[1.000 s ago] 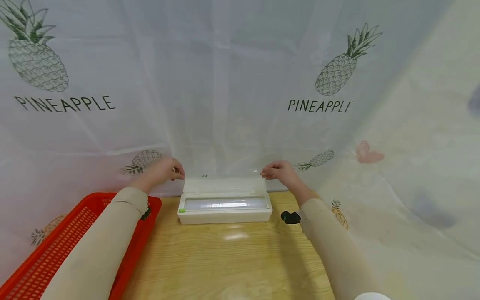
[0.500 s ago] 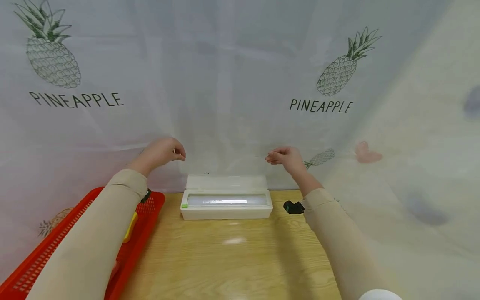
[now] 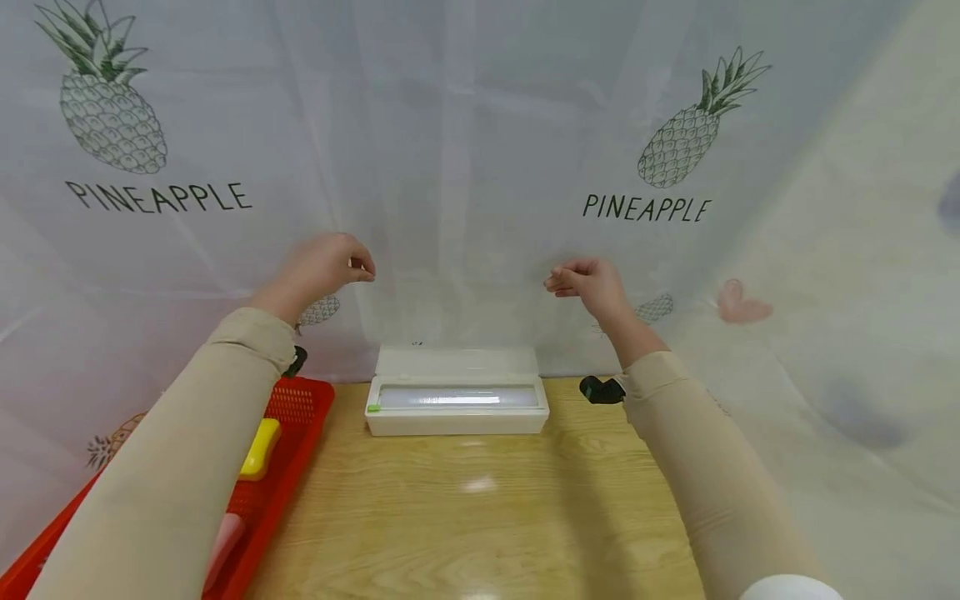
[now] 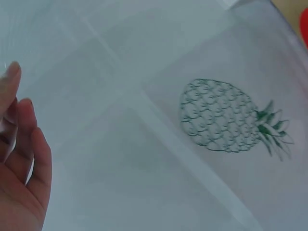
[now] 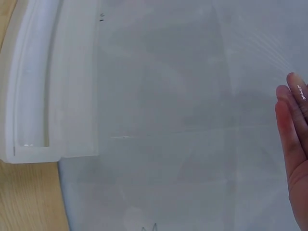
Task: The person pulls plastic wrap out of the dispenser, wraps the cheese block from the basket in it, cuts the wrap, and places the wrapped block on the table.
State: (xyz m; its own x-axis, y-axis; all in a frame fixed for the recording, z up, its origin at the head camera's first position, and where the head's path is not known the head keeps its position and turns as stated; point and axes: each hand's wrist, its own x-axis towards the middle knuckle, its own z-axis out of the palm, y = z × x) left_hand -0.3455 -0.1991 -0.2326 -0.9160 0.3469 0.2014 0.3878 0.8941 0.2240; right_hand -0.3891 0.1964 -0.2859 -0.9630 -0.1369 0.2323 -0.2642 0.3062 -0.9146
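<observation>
While clear film (image 5: pixel 269 50) is faintly spanning the space above the white dispenser (image 3: pixel 457 425), the left hand (image 3: pixel 324 260) and right hand (image 3: pixel 592 287), fingers curled nearly to the thumbs, are apparently pinching it above the dispenser's left and right ends. Probably light, limp and clingy, it is calling for holds at both corners. The dispenser is holding a film roll (image 3: pixel 450 397); left of it, a red basket (image 3: pixel 309 433) is containing a yellow object (image 3: pixel 260 450) and a pink object (image 3: pixel 222 550).
</observation>
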